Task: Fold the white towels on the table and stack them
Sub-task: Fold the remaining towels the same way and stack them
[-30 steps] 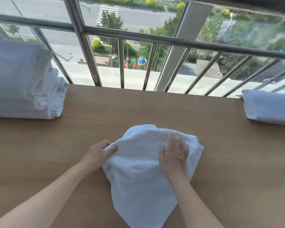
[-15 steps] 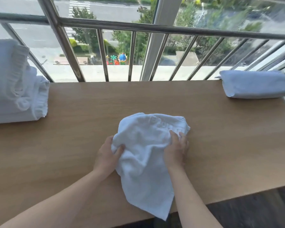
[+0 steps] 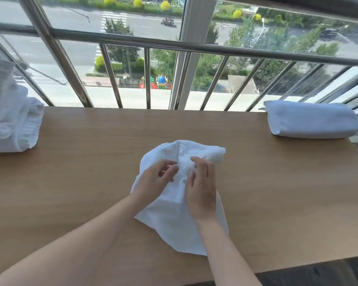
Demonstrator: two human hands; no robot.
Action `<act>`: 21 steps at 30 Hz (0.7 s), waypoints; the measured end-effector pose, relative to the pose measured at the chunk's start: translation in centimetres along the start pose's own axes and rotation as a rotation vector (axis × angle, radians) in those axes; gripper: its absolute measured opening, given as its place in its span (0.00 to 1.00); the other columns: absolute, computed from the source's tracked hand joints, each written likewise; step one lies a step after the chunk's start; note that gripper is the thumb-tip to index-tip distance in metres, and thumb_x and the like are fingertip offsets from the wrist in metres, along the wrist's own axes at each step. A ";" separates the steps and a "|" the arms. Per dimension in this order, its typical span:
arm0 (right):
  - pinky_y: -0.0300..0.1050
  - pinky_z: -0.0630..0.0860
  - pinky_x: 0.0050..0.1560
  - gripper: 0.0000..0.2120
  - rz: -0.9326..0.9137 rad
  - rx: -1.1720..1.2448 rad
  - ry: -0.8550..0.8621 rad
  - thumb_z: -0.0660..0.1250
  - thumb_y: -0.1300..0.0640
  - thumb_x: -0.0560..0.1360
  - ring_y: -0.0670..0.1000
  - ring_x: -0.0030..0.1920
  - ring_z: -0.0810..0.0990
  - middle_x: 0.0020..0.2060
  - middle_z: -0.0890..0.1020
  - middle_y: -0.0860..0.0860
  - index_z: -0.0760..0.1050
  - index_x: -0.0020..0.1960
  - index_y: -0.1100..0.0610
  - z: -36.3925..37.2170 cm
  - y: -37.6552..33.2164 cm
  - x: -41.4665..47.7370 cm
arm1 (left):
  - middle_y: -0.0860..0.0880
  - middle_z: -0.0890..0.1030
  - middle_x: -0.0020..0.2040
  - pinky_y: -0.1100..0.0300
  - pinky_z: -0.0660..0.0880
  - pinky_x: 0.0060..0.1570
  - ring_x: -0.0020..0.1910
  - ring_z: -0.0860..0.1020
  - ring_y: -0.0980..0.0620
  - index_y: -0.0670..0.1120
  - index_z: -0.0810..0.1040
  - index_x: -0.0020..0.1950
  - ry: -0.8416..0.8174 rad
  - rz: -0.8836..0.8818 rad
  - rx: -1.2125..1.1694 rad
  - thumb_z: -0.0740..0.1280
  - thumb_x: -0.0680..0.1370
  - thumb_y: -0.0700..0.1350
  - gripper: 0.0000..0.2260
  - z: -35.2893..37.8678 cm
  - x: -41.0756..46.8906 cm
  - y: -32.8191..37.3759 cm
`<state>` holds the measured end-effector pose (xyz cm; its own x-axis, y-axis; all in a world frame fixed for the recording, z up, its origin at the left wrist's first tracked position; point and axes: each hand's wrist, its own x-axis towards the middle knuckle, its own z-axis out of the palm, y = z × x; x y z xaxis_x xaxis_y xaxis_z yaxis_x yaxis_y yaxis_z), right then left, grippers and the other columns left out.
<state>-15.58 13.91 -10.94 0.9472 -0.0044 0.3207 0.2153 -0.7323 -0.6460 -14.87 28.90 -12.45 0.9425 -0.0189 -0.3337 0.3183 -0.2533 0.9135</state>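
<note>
towel pile (image 3: 10, 124): cut off by left edge, top blurred. crumpled towel (image 3: 174, 219): middle covered by left hand (image 3: 153, 180) and right hand (image 3: 201, 188); left grip unclear.

White towels on the table (image 3: 277, 193).
Crumpled towel (image 3: 174, 219) mid-table; folded towel (image 3: 312, 120) at far right corner; rumpled pile (image 3: 12, 124) at left edge.

1. The left forearm (image 3: 81, 246) enters from the lower left corner, and the right forearm (image 3: 225, 256) comes up from the bottom edge. Both are bare and converge toward the middle.
2. The left hand (image 3: 158, 179) shows its back, fingers curled, thumb and fingertips close together (whether they pinch anything cannot be told).
3. The right hand (image 3: 202, 184) is back up, its fingers bent down and gripping a fold of the towel (image 3: 174, 223).
4. The hands sit near each other, not touching.
</note>
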 end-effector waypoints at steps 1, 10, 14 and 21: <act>0.35 0.71 0.49 0.16 -0.008 0.053 -0.033 0.61 0.68 0.79 0.44 0.52 0.73 0.54 0.68 0.42 0.68 0.60 0.51 0.1 -0.2 -0.4 | 0.55 0.84 0.52 0.60 0.78 0.47 0.52 0.82 0.56 0.57 0.79 0.58 -0.077 -0.056 -0.132 0.67 0.77 0.63 0.15 0.6 0.6 0.9; 0.39 0.74 0.45 0.18 0.442 0.402 -0.172 0.59 0.66 0.78 0.42 0.47 0.81 0.47 0.78 0.44 0.65 0.49 0.42 -1.2 3.9 -0.4 | 0.48 0.83 0.46 0.64 0.79 0.38 0.38 0.81 0.59 0.49 0.81 0.52 -0.029 -0.172 -0.095 0.75 0.76 0.47 0.07 2.0 4.2 1.0; 0.48 0.78 0.52 0.16 0.616 0.420 -0.125 0.67 0.55 0.79 0.38 0.47 0.78 0.53 0.77 0.45 0.66 0.62 0.43 -2.0 5.6 1.1 | 0.48 0.84 0.44 0.63 0.79 0.39 0.42 0.84 0.55 0.42 0.81 0.53 -0.018 -0.208 -0.325 0.73 0.78 0.47 0.09 2.3 3.9 0.9; 0.38 0.78 0.37 0.07 0.811 0.916 -0.336 0.67 0.51 0.80 0.46 0.39 0.82 0.45 0.83 0.51 0.77 0.53 0.54 -2.6 5.9 4.5 | 0.45 0.84 0.48 0.57 0.80 0.47 0.47 0.82 0.48 0.43 0.80 0.54 -0.108 -0.311 -0.593 0.68 0.80 0.49 0.10 1.2 2.5 1.1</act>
<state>-10.69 7.79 -11.46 0.8682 0.0411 -0.4946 -0.4952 0.1381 -0.8577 -12.28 27.39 -12.52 0.7926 -0.1354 -0.5945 0.6037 0.3106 0.7342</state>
